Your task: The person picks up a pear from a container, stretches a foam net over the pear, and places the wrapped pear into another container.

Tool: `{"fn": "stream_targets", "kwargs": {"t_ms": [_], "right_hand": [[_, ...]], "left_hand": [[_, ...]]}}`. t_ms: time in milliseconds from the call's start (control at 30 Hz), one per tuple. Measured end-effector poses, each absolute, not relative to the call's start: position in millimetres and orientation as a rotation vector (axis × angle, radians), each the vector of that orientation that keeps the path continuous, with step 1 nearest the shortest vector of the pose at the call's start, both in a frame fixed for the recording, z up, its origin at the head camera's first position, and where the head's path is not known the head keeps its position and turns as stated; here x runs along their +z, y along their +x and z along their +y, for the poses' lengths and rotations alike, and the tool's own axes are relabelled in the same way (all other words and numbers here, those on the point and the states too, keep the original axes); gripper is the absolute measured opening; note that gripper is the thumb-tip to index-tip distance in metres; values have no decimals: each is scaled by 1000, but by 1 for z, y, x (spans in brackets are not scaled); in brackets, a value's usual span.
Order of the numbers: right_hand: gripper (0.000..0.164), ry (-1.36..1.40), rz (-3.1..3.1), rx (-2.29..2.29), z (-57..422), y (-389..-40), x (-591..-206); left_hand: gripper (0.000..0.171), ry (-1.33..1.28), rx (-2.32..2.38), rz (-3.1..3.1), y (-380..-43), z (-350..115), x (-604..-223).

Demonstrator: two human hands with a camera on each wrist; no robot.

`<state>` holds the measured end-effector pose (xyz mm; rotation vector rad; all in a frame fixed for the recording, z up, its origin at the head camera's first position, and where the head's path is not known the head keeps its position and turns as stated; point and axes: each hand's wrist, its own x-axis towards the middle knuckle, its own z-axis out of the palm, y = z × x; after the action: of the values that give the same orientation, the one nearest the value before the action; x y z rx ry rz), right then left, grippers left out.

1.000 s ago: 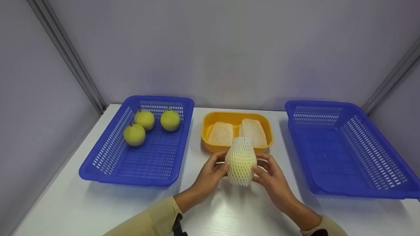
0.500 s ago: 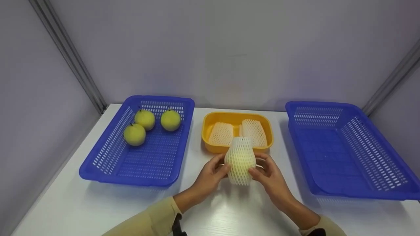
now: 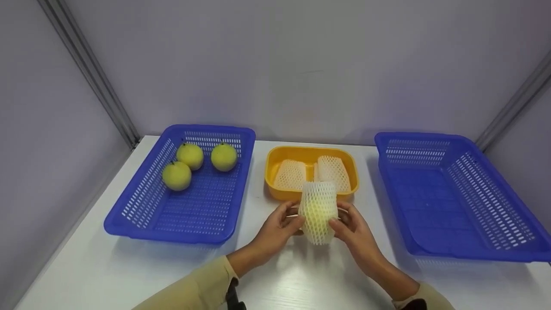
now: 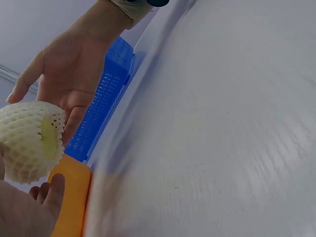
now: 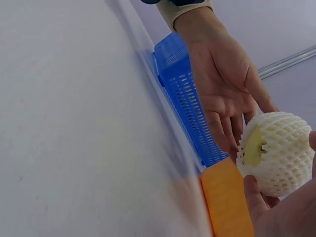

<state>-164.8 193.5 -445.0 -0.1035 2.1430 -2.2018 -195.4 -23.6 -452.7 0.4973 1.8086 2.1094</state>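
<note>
A round yellow-green pear (image 3: 317,216) shows through a white foam net sleeve (image 3: 319,189) in the head view. The sleeve stands up past the fruit at its far end. On its left side my left hand (image 3: 275,228) holds it, thumb toward me and fingers curled behind. My right hand (image 3: 358,234) grips the opposite side in the same way. Both wrist views show the sleeve's lower end, where the bare pear skin (image 4: 48,138) shows in the opening. In the right wrist view a dark spot marks the pear (image 5: 254,148) there.
Behind the hands stands a yellow-orange tub (image 3: 272,189) holding flattened foam nets (image 3: 290,175). A blue basket (image 3: 228,234) on the left holds three pears (image 3: 177,176). At the right is another blue basket (image 3: 396,219) with slotted sides. All rest on a white table (image 3: 292,280).
The sleeve's far end has spread from a narrow neck into a wider opening. Sleeve and pear have shifted slightly right, and the left thumb has moved with them.
</note>
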Motion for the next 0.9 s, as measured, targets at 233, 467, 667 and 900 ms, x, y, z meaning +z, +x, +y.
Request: {"fn": "stream_targets", "kwargs": {"t_ms": [233,467,667,900], "right_hand": [[46,-133,2150,-2185,194,-166,-446],[41,-88,2215,-2229,193,-166,-444],[40,-121,2188,-2240,191,-165,-444],[47,-148,2131,-2207,190,-166,-447]], "left_hand": [[56,533,2067,1752,-196,-23,-452],[49,489,2135,1787,-196,-21,-451],[48,460,2119,1856,-195,-21,-449],[52,506,2051,1804,-194,-20,-450]]}}
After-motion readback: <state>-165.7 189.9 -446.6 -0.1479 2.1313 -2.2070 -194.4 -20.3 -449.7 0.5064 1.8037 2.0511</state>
